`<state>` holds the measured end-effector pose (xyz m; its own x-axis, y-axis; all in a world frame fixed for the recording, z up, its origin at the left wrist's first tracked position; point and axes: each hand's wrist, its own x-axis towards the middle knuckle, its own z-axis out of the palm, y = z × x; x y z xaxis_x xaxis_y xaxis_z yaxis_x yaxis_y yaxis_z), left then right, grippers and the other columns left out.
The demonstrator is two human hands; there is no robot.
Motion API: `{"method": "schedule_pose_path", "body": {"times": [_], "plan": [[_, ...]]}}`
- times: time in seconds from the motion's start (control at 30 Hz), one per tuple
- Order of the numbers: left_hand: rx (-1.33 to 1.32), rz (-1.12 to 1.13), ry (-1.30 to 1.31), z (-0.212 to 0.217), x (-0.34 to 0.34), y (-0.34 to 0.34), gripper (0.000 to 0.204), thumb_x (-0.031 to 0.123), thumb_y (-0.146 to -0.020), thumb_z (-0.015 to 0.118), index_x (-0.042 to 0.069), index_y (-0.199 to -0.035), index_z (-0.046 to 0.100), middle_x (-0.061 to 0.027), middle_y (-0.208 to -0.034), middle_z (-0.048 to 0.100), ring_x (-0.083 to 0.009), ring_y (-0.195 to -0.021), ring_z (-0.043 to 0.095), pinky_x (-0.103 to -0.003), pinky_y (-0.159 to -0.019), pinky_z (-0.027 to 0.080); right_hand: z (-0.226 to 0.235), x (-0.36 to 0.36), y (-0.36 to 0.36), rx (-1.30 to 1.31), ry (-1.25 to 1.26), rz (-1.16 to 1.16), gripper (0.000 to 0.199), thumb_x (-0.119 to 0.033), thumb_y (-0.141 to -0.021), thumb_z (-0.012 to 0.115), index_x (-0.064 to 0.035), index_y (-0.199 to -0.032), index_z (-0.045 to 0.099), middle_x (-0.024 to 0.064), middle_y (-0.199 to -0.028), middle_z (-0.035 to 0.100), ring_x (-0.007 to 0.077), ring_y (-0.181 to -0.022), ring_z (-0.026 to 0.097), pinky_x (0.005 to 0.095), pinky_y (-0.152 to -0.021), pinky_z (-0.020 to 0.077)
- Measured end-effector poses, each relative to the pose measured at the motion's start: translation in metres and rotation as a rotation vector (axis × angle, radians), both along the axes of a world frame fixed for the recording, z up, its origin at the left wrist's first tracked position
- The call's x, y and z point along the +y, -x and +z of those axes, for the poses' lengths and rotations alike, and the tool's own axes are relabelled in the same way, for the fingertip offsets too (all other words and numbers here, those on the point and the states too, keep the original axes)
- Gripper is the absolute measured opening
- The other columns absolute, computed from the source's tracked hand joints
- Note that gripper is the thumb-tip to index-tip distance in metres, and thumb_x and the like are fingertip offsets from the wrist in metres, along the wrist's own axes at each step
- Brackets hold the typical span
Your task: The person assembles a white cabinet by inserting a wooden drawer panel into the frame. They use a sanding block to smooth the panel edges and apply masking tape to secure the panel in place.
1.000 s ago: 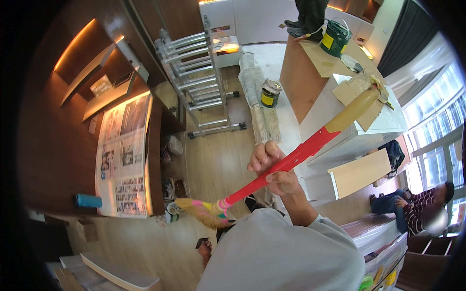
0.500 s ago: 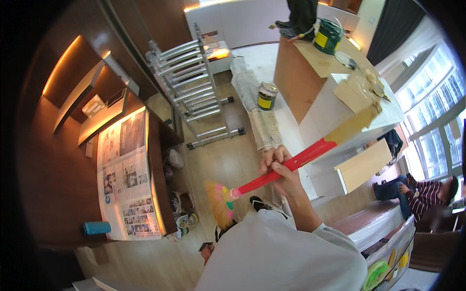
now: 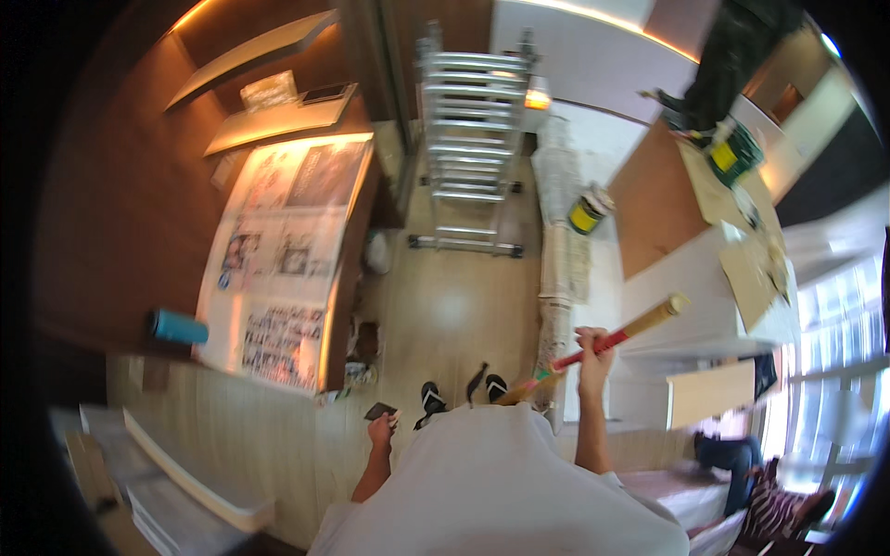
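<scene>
Right hand (image 3: 593, 352), right of centre, fist closed round a red-handled broom (image 3: 603, 345) slanting from lower centre up right. Left hand (image 3: 380, 429), lower centre, fingers wrapped on a small dark phone (image 3: 379, 410). Ladder (image 3: 473, 139) at top centre, paint can (image 3: 586, 213) to its right.

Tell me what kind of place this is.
Probably a room indoors being painted or renovated: a metal stepladder on the wood floor, a paint can on spread newspaper, more newspaper taped over a cabinet front.
</scene>
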<state>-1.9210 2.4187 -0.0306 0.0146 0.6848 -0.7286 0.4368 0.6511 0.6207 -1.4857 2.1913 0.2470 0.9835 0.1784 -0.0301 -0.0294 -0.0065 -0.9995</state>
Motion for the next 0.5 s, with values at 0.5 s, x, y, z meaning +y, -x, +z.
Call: {"method": "schedule_pose_path", "body": {"times": [0.5], "plan": [[-0.011, 0.110, 0.044, -0.036, -0.038, 0.036, 0.034, 0.029, -0.094, 0.059, -0.001, -0.088, 0.075, -0.0090, -0.078, 0.073, -0.0163, -0.061, 0.066, -0.030, -0.056, 0.051, -0.014, -0.020, -0.023, -0.089, 0.140, 0.044, 0.021, -0.023, -0.101, 0.063, -0.0033, -0.094, 0.064, 0.0046, -0.091, 0.064, 0.0157, -0.091, 0.061, 0.0300, -0.092, 0.0483]]}}
